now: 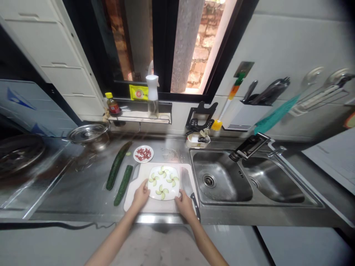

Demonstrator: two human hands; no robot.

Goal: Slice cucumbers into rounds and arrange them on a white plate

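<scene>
A white square plate (163,192) with cucumber slices laid out in several pinwheel shapes rests on a white cutting board (155,206). My left hand (140,195) grips the plate's near-left edge, fingers curled on the rim. My right hand (183,203) grips its near-right corner. A cleaver (187,181) with a black handle lies on the board just right of the plate, beside my right hand.
Two whole cucumbers (118,164) (123,184) lie left of the board. A small plate of red pieces (143,154) sits behind. A double sink (222,181) with a faucet (249,146) is to the right, a pot lid (88,133) at back left, bottles on a shelf (138,118).
</scene>
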